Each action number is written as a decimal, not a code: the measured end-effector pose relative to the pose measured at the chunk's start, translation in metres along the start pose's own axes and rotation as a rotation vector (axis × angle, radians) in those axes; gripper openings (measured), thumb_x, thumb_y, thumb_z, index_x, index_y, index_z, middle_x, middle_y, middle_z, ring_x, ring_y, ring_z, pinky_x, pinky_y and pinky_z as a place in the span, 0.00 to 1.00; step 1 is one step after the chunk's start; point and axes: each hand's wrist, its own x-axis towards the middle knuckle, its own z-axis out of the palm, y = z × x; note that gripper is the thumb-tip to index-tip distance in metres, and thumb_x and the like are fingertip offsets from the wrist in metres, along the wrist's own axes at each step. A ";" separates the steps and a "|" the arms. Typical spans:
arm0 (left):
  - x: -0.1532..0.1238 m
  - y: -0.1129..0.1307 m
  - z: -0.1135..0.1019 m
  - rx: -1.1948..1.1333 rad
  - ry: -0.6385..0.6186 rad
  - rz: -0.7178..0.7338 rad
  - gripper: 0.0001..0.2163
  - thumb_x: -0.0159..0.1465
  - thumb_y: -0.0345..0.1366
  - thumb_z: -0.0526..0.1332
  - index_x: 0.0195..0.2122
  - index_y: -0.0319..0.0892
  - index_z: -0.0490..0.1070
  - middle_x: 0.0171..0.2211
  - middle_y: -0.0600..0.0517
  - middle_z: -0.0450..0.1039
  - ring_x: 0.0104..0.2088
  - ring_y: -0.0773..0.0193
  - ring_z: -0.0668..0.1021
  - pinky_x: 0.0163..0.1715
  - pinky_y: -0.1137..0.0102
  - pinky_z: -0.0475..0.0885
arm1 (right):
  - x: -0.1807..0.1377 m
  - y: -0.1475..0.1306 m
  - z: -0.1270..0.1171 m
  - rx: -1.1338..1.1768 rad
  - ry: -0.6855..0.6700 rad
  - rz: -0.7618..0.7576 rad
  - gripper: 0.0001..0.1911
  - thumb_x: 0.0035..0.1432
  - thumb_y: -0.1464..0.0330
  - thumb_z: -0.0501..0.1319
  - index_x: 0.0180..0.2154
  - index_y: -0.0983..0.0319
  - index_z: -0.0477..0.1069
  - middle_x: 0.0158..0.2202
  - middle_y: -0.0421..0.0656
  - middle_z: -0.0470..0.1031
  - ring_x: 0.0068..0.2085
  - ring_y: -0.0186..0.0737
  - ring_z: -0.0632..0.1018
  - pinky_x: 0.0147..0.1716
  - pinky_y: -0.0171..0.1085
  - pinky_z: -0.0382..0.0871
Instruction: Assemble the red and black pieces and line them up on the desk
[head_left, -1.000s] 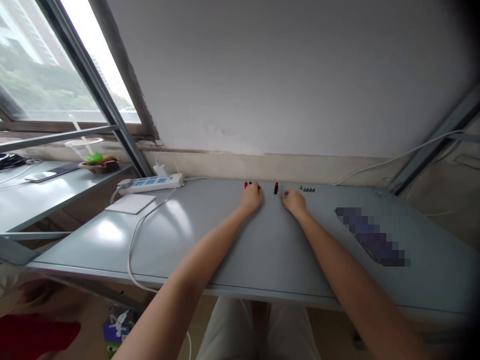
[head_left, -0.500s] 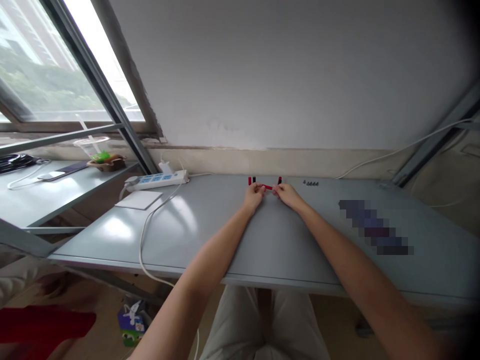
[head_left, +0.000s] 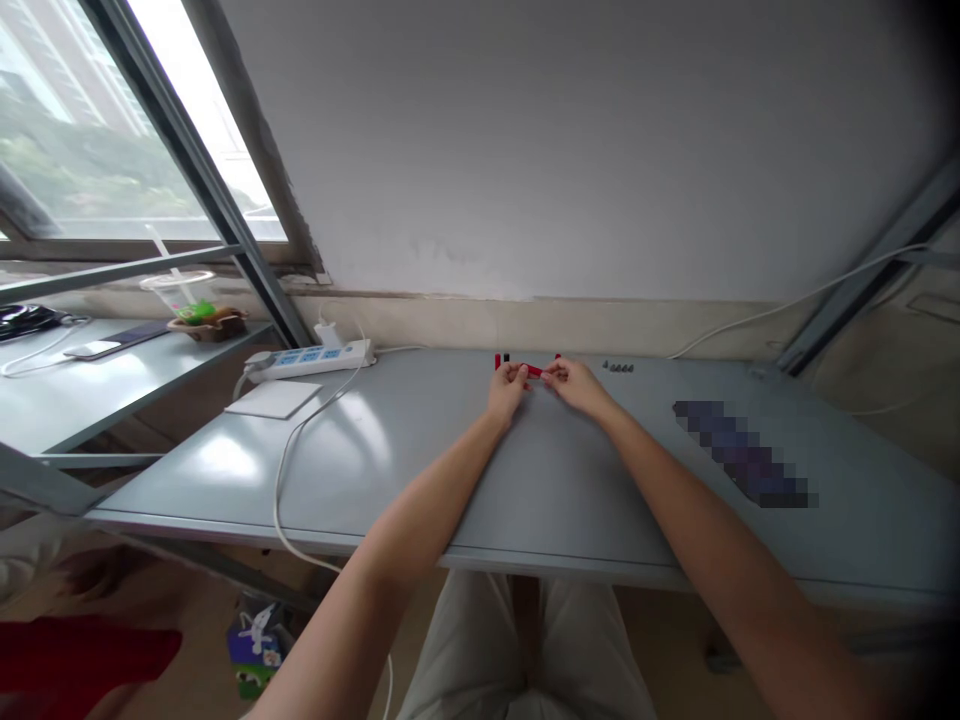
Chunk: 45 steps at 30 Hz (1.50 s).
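A slim red rod (head_left: 535,371) spans the gap between my two hands at the back of the desk. My left hand (head_left: 510,387) pinches its left end, and the fingers of my right hand (head_left: 566,380) close on its right end. Beside my left hand stand a small red cylinder (head_left: 497,361) and a small black one (head_left: 506,358). Behind my right hand the top of another red piece (head_left: 558,356) shows; the rest is covered. Several tiny dark parts (head_left: 619,368) lie in a row to the right.
On the desk's left are a power strip (head_left: 311,361), a white flat square (head_left: 275,400) and a white cable (head_left: 289,450). A pixelated dark object (head_left: 742,455) lies at right. A plastic cup (head_left: 180,290) stands on the neighbouring desk. A person's hand (head_left: 94,572) shows at lower left.
Both hands keep hold of the red rod, with only slight finger shifts. The black piece by my right hand is now hidden. The whole view has shifted slightly.
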 end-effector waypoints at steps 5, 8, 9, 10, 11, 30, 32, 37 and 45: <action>-0.004 0.001 0.001 0.006 0.033 0.005 0.07 0.63 0.33 0.50 0.38 0.38 0.63 0.38 0.45 0.73 0.29 0.71 0.73 0.31 0.72 0.68 | -0.004 0.000 -0.005 -0.309 0.031 -0.104 0.07 0.52 0.68 0.56 0.34 0.62 0.70 0.36 0.45 0.73 0.36 0.37 0.72 0.36 0.33 0.63; -0.004 0.001 0.001 0.044 0.050 0.002 0.07 0.63 0.34 0.49 0.38 0.38 0.63 0.39 0.45 0.73 0.30 0.71 0.73 0.31 0.73 0.68 | -0.005 0.005 -0.009 -0.521 0.031 -0.056 0.07 0.49 0.69 0.58 0.34 0.62 0.70 0.37 0.46 0.73 0.38 0.40 0.72 0.37 0.35 0.62; -0.003 0.000 0.001 0.059 0.057 0.004 0.07 0.63 0.34 0.48 0.38 0.38 0.63 0.39 0.45 0.73 0.30 0.70 0.74 0.31 0.73 0.68 | -0.004 0.008 -0.010 -0.562 0.025 -0.014 0.07 0.49 0.69 0.58 0.34 0.62 0.71 0.36 0.46 0.73 0.38 0.40 0.72 0.36 0.35 0.62; -0.002 -0.001 0.001 0.077 0.061 0.012 0.08 0.63 0.34 0.48 0.38 0.38 0.63 0.39 0.45 0.73 0.30 0.70 0.74 0.31 0.73 0.68 | -0.003 0.011 -0.011 -0.587 0.017 0.033 0.07 0.49 0.70 0.58 0.33 0.62 0.71 0.35 0.46 0.73 0.37 0.41 0.73 0.35 0.35 0.62; 0.000 -0.002 0.000 0.101 0.065 0.026 0.08 0.63 0.34 0.48 0.38 0.38 0.63 0.39 0.45 0.73 0.31 0.70 0.74 0.32 0.73 0.68 | -0.002 0.015 -0.011 -0.600 0.021 0.079 0.07 0.49 0.70 0.58 0.33 0.62 0.71 0.34 0.46 0.74 0.36 0.41 0.73 0.34 0.36 0.62; 0.007 -0.004 0.018 0.828 -0.082 0.288 0.08 0.60 0.35 0.52 0.36 0.41 0.68 0.35 0.47 0.73 0.35 0.64 0.74 0.37 0.69 0.66 | 0.003 0.047 -0.001 -0.413 0.210 0.230 0.10 0.51 0.65 0.58 0.34 0.63 0.74 0.33 0.47 0.76 0.36 0.39 0.75 0.34 0.33 0.65; 0.012 -0.002 0.023 0.851 -0.072 0.271 0.08 0.60 0.35 0.52 0.36 0.40 0.69 0.36 0.47 0.73 0.36 0.63 0.74 0.38 0.69 0.66 | 0.003 0.047 -0.001 -0.421 0.206 0.237 0.11 0.51 0.65 0.58 0.34 0.63 0.74 0.33 0.48 0.76 0.36 0.40 0.75 0.34 0.34 0.65; 0.022 -0.005 0.036 0.883 -0.050 0.232 0.09 0.60 0.35 0.52 0.37 0.39 0.69 0.35 0.45 0.73 0.37 0.60 0.74 0.37 0.67 0.66 | 0.003 0.049 -0.001 -0.421 0.204 0.216 0.11 0.52 0.65 0.57 0.34 0.63 0.74 0.33 0.48 0.76 0.36 0.40 0.75 0.34 0.34 0.64; 0.027 -0.013 0.048 1.020 -0.073 0.215 0.09 0.58 0.33 0.52 0.36 0.37 0.70 0.36 0.42 0.72 0.41 0.57 0.72 0.39 0.65 0.66 | 0.005 0.052 0.001 -0.411 0.217 0.229 0.11 0.52 0.66 0.58 0.35 0.63 0.74 0.33 0.49 0.76 0.37 0.40 0.75 0.35 0.34 0.65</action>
